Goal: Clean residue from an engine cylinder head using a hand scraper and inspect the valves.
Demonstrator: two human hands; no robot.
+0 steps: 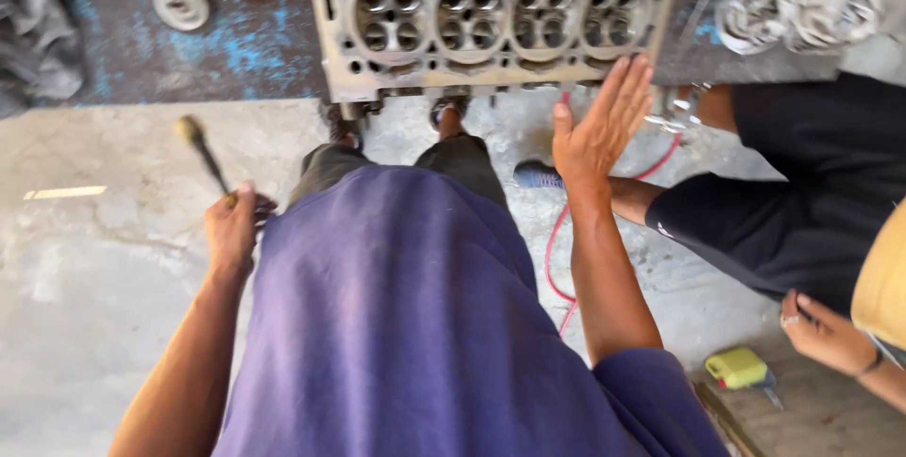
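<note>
From the head camera, the left hand (231,229) is closed around the handle of a slim tool (203,153) with a rounded tip, held low at the side, clear of the bench. The right hand (599,127) is spread open, fingers reaching the near edge of the cylinder head (491,18), which lies on the far bench (probably to steady it). A co-worker's hand (826,332) rests near right, beside a yellow tool (738,367).
</note>
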